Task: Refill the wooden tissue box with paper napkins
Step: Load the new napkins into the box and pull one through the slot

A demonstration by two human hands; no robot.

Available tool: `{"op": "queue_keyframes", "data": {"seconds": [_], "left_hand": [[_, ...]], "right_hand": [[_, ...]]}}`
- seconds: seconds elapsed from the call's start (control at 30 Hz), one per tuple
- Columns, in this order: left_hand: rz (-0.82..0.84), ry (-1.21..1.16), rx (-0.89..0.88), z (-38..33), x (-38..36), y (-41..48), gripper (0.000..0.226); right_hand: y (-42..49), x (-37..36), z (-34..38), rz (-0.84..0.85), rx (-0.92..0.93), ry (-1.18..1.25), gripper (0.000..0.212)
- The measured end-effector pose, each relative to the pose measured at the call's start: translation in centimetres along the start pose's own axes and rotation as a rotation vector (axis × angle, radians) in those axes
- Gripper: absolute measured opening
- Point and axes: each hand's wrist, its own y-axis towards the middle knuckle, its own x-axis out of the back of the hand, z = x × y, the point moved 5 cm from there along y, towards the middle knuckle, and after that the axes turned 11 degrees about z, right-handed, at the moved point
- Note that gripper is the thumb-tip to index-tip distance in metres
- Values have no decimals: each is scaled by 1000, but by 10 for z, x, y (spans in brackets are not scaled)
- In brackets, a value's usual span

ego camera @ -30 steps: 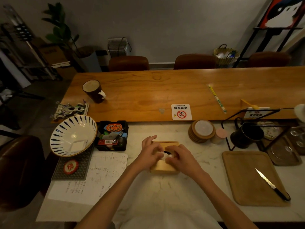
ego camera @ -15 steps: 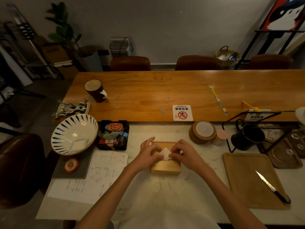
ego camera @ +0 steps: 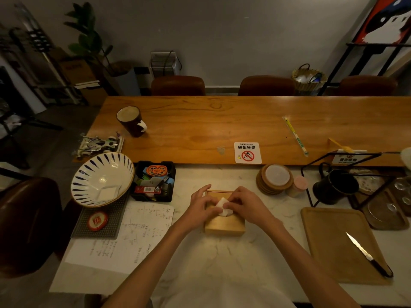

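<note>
The wooden tissue box (ego camera: 224,225) sits on the marble counter directly in front of me. A white paper napkin (ego camera: 223,208) sticks up from the opening in its top. My left hand (ego camera: 201,206) rests against the box's left side, thumb touching the napkin. My right hand (ego camera: 245,204) covers the box's right top, its fingertips pinching the napkin. The box's opening is mostly hidden by my fingers.
A striped bowl (ego camera: 102,178) and black tray of small items (ego camera: 153,181) stand at left, above a written sheet of paper (ego camera: 124,238). Stacked coasters (ego camera: 274,178) and a black pitcher (ego camera: 335,185) sit at right. A knife (ego camera: 367,254) lies on a wooden board (ego camera: 333,241).
A second ago my hands covered the box top with almost no napkin visible. A white napkin corner has since come up out of the opening between my fingers.
</note>
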Motion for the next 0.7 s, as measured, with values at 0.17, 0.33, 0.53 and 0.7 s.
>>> {"op": "queue_keyframes", "data": {"seconds": [0.17, 0.33, 0.53, 0.7], "left_hand": [[-50, 25, -6, 3, -3, 5, 8], [-63, 12, -23, 3, -5, 7, 4], [-88, 10, -61, 5, -3, 8, 20], [-70, 12, -62, 5, -3, 7, 16]], "right_hand": [[-5, -6, -10, 20, 14, 102, 31], [-5, -6, -13, 6, 43, 113, 18], [-2, -7, -14, 9, 28, 113, 33], [0, 1, -19, 79, 47, 100, 25]]}}
